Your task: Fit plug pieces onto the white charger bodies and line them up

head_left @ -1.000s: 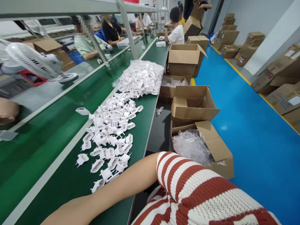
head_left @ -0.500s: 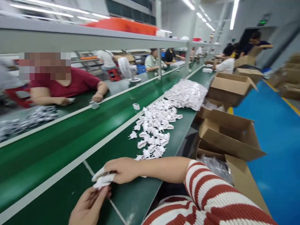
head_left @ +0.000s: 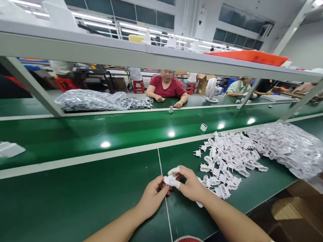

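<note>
Both hands meet above the green tabletop [head_left: 121, 191], close to a pale seam line. My left hand [head_left: 152, 196] is closed, its thumb and fingers pinching a small white plug part [head_left: 167, 180]. From the other side my right hand [head_left: 188, 183] closes on the same part, with white covers on its thumb and index fingertip. Those covers and the fingers hide much of the part. Right of my right hand lies a loose heap of white plug housings [head_left: 227, 158], some with metal pins showing.
A clear plastic bag [head_left: 287, 144] full of white parts lies behind the heap. Beyond runs a green conveyor belt [head_left: 133, 129] carrying a white adapter [head_left: 203, 127]. Opposite sits a co-worker in a red shirt [head_left: 166, 88]. A shelf beam [head_left: 126, 55] crosses above; cardboard boxes [head_left: 290, 211] stand lower right.
The view has swung left, so the heap and bag now appear further right and the aisle is gone from sight. My hands remain together on the white part.
</note>
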The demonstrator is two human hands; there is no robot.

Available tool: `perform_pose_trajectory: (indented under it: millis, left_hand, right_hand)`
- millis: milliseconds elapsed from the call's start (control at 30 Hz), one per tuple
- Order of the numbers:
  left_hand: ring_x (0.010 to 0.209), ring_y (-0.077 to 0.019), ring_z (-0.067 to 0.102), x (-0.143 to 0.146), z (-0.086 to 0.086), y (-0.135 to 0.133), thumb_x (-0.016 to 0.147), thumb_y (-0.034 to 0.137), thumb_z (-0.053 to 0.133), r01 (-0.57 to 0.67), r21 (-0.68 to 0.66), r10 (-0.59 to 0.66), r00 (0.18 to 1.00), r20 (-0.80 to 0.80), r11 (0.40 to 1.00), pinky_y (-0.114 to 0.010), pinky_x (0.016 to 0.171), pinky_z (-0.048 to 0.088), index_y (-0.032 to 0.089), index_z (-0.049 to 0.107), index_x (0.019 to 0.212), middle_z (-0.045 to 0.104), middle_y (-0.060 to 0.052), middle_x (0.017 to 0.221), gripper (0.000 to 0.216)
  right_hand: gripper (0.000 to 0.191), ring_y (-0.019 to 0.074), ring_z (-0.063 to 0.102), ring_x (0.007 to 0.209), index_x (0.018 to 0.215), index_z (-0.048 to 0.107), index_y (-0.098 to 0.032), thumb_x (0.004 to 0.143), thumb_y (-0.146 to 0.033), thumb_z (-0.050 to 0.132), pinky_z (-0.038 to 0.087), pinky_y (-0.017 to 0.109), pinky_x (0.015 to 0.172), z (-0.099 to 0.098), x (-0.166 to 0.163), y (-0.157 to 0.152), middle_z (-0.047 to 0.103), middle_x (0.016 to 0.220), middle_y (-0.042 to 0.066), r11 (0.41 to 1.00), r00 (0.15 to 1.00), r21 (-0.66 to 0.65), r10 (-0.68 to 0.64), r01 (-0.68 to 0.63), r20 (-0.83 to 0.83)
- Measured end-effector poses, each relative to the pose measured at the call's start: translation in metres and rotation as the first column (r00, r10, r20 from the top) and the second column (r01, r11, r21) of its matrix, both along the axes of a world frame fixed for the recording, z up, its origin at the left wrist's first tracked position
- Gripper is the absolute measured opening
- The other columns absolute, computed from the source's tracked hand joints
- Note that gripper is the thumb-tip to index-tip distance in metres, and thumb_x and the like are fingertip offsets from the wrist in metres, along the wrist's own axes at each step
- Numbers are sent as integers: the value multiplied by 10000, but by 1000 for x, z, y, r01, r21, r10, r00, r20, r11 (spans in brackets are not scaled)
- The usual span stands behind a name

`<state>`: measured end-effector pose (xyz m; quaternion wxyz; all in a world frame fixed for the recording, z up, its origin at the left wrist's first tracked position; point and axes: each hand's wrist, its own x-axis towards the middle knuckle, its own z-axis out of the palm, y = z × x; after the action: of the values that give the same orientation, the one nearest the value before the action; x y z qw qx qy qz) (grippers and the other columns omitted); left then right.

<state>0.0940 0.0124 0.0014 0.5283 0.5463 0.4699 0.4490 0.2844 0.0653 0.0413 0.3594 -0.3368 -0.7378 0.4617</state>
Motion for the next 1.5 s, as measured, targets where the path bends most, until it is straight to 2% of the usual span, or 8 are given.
perform_pose_trajectory:
  millis: [233,400,533,833,1067,1200,1333,1500]
  left_hand:
    - [736,-186,671,-4,3,-1,931,496,672,-16,-24,16,1000,19,1000,-319,737,540,184,677,896,700,-46,843,314]
    - [731,-183,680,-3,13,-2,867,553,730,-99,-101,102,994,29,990,-323,751,559,176,693,899,721,-59,835,380]
    - [685,-200,667,1,27,18,792,583,728,-255,-183,256,967,-18,950,-337,670,555,160,682,882,722,-87,813,435]
    - [988,-239,679,34,38,199,814,280,706,-390,59,392,888,-241,919,-374,923,541,169,652,1019,738,-107,1058,239]
    - [1414,-370,476,117,31,286,773,409,896,-388,170,422,792,-441,906,-450,1201,346,123,558,1317,575,-221,1480,702]
    - [1472,-462,377,151,23,307,730,473,934,-417,166,439,736,-516,894,-538,1215,282,123,569,1312,550,-267,1501,771]
    - [1394,-462,467,155,23,315,820,311,829,-400,151,416,743,-524,904,-587,1168,320,164,641,1194,672,-229,1339,444]
    - [1268,-329,606,122,30,277,864,214,672,-258,194,318,843,-434,947,-425,1126,436,154,642,1288,684,-153,1359,429]
  right_hand:
    - [200,154,644,818,1057,779,-233,860,-273,782,528,312,790,1,-3,0,708,965,28,998,998,-53,-43,40,-51]
    - [391,145,630,731,956,780,-221,618,-277,968,515,302,737,14,-8,9,721,823,-2,890,874,-417,-343,185,-344]
    - [451,116,583,675,998,763,-229,619,-375,958,491,262,639,21,-5,15,711,831,-13,841,787,-517,-426,162,-446]
    - [448,78,514,580,1007,751,-221,644,-424,918,472,226,570,29,4,18,689,783,-24,730,664,-684,-501,-20,-554]
    - [367,69,489,562,1005,711,-218,717,-396,851,440,220,556,18,-1,22,669,795,-27,681,551,-731,-631,56,-546]
    - [326,83,483,590,1067,699,-235,801,-400,790,459,253,572,19,-1,21,707,945,3,726,509,-640,-661,250,-551]
    - [326,105,512,626,1092,690,-246,834,-425,779,504,274,611,21,0,23,708,930,6,786,521,-541,-610,300,-597]
    - [378,113,586,650,1081,687,-231,798,-437,827,560,292,659,21,3,29,705,898,4,748,482,-621,-644,233,-594]
